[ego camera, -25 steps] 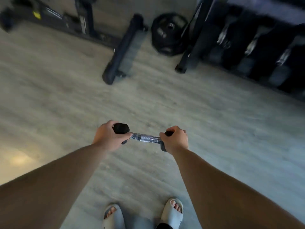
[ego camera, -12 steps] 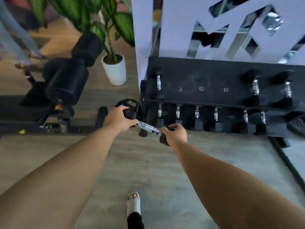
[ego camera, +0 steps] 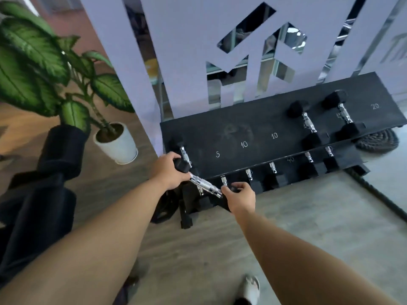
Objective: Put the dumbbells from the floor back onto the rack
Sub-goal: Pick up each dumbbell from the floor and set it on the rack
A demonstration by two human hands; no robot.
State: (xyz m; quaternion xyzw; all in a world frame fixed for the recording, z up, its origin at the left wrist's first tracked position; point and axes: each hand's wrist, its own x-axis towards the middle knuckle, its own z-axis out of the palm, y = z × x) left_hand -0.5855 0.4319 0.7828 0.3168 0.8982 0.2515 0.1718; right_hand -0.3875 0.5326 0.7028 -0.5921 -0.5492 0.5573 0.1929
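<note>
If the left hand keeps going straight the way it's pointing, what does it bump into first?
Probably the small dumbbell at the left end of the rack's top shelf, just beyond the left hand. Depth is hard to judge.

Dumbbell (ego camera: 204, 185) handle seen as bright knurled metal, glossy; its end heads matt black, rubber-like. Rack (ego camera: 259, 126) top shelf noted as matt black, dusty, with chalky white numbers. Floor (ego camera: 198, 249) read as wood-grain planks, dull finish. Plant pot (ego camera: 120, 146) smooth, white, slightly glossy. Panel (ego camera: 182, 51) behind rack matt lilac, with mirrored cut-outs.
</note>
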